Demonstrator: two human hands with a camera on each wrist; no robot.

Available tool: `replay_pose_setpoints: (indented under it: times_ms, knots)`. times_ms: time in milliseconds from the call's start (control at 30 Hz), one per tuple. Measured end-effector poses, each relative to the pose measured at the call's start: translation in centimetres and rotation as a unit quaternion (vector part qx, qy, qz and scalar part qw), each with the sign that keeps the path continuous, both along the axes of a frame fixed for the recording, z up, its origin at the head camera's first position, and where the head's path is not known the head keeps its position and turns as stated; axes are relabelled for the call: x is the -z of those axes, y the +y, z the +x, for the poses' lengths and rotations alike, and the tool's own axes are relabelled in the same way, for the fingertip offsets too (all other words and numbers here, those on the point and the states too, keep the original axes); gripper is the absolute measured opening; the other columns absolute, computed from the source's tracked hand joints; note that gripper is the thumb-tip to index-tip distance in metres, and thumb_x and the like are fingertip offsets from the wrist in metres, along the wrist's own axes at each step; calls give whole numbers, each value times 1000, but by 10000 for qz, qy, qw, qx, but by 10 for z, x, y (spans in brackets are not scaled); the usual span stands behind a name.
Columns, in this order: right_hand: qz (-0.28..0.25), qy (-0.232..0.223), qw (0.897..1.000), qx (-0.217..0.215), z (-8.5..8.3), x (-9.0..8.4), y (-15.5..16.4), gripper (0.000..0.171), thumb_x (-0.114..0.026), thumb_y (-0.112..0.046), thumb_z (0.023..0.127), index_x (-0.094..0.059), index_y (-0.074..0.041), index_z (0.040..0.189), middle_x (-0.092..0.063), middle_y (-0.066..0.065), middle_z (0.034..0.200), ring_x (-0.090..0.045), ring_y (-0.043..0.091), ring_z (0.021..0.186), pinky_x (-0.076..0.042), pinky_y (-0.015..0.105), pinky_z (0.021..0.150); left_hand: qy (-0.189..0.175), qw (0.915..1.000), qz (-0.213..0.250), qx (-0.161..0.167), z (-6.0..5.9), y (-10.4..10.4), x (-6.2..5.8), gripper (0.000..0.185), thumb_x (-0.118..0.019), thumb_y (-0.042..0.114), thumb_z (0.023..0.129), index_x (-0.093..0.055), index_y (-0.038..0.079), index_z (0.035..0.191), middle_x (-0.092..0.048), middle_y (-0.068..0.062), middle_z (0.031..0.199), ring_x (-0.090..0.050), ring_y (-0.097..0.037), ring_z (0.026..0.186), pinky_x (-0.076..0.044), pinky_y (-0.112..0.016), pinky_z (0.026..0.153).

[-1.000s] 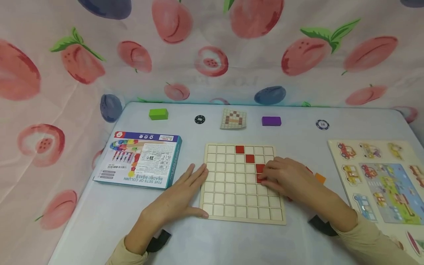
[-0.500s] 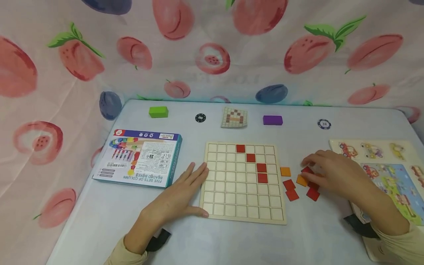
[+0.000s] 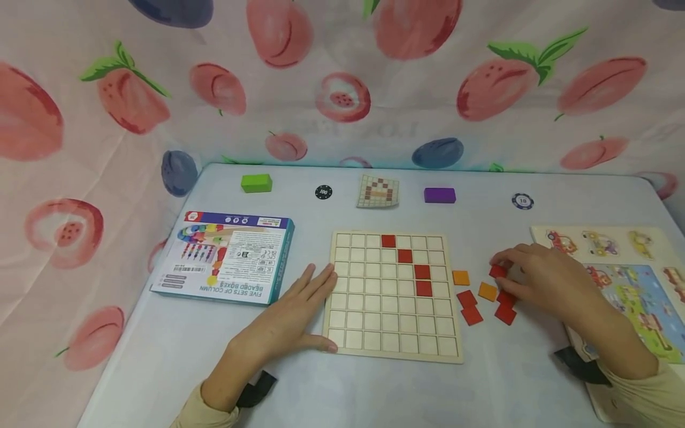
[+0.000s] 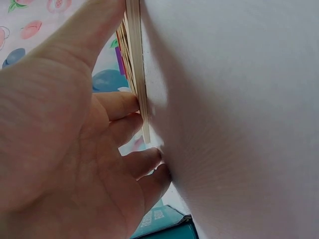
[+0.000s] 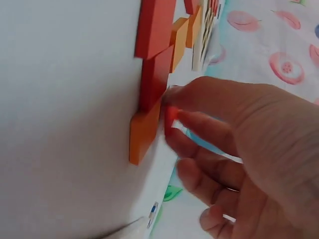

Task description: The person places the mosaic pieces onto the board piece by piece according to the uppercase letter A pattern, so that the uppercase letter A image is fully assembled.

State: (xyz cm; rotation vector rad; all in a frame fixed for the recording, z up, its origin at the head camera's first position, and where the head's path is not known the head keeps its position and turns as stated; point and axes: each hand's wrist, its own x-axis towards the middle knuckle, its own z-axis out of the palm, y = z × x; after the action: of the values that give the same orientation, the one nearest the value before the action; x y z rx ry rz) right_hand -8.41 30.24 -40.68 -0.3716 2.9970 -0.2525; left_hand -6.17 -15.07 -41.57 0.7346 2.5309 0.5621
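Note:
A wooden grid board (image 3: 371,321) lies on the table, with several red tiles (image 3: 405,256) set in its upper right cells. Against the board's left edge rests my left hand (image 3: 280,327), fingers spread and thumb at the lower corner. My right hand (image 3: 553,288) is over the loose tiles right of the board, pinching a red tile (image 3: 498,271) between thumb and fingers. In the right wrist view that red tile (image 5: 170,119) is partly covered by the fingers. Around it lie orange tiles (image 3: 487,290) and more red tiles (image 3: 472,315); an orange tile (image 5: 144,137) is close by the thumb.
A flat box (image 3: 225,258) lies to the left, a picture puzzle board (image 3: 567,249) to the right. Along the back are a green block (image 3: 256,183), a black chip (image 3: 323,192), a pattern card (image 3: 377,191), a purple block (image 3: 440,195) and a white-and-blue chip (image 3: 522,201).
My right hand has gone from the red tile in the board rightward to the loose tiles, and now pinches another red one. My left hand has stayed at the board's edge.

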Motion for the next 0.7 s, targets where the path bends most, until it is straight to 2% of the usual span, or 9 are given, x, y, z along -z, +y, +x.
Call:
replay_pose_setpoints:
  times_ms: [133,267,333,433,567,700]
  knots:
    - [-263,251,9993,-103,5,0,-16,36,-90,-31,83,-80,-17,115,-79,6,107,-64,18,84,-55,35,70,-8,10000,6,-5,0,0,0,120,-85,58,82,-19,13,172,-6,0,182,-1,-35,170,-23,-53,136]
    - [-524,512,9952,-642,15,2,-49,30,-90,-31,84,-80,-22,111,-78,-3,101,-61,12,84,-55,37,76,-33,10000,7,-33,0,0,0,120,-85,57,82,-19,13,172,-6,0,182,-1,-35,170,-23,-53,136]
    - [-643,708,9906,-978,21,3,-65,27,-90,-31,83,-81,-24,107,-77,-8,98,-61,10,85,-55,38,80,-34,10000,1,-39,0,0,0,120,-86,57,82,-19,13,172,-6,0,182,-1,-35,170,-22,-53,136]
    - [-762,980,9823,-1404,29,6,-84,21,-91,-30,80,-81,-27,98,-76,-13,96,-63,7,87,-53,34,79,-23,10000,0,-42,0,1,0,121,-86,57,82,-19,13,172,-6,0,182,-1,-35,170,-22,-53,136]
    - [-704,1203,9745,-1758,32,10,-96,17,-92,-28,79,-82,-28,92,-75,-15,94,-66,6,90,-54,31,79,-15,10000,9,-33,0,1,0,120,-86,57,82,-19,13,172,-6,0,182,0,-35,170,-22,-53,136]
    - [-672,1213,9717,-1911,32,12,-99,18,-93,-29,80,-84,-27,95,-76,-14,96,-66,7,93,-59,33,84,7,10000,-1,-36,1,0,0,120,-86,57,82,-19,13,172,-6,-1,182,0,-35,170,-22,-53,136]
